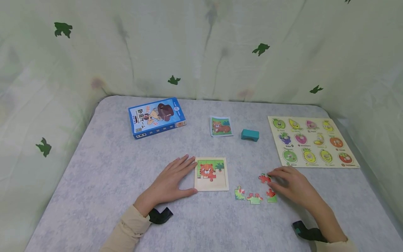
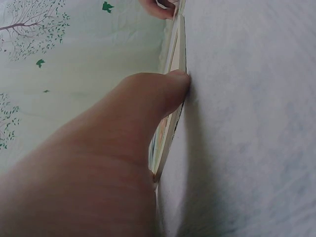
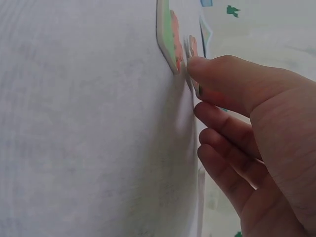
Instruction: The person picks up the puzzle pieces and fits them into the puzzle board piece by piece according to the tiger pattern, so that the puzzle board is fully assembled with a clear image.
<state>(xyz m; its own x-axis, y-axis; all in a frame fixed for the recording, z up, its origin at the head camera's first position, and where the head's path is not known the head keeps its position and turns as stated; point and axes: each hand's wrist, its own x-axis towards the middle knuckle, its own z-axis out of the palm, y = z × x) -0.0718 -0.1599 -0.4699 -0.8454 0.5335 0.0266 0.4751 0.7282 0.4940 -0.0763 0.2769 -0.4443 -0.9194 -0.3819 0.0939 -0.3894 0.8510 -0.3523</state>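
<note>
A small square wooden puzzle board [image 1: 211,188] lies in front of me, with a tiger face and some picture pieces set in its frame. Along its left edge rests my left hand [image 1: 168,183], fingers extended and thumb at the lower corner; the left wrist view shows the thumb [image 2: 165,91] against the board's side. To the right, my right hand [image 1: 294,185] pinches a red puzzle piece [image 1: 264,178] between thumb and index finger, low over the table. Three loose pieces lie nearby: a red-and-green one [image 1: 271,196], a middle one [image 1: 254,198] and a left one [image 1: 239,193].
Behind the board are a picture card [image 1: 221,126] and a teal block [image 1: 250,134]. A blue game box [image 1: 156,117] lies at the back left. On the right is a fruit puzzle board [image 1: 275,140]. A patterned curtain [image 1: 195,45] hangs behind the table.
</note>
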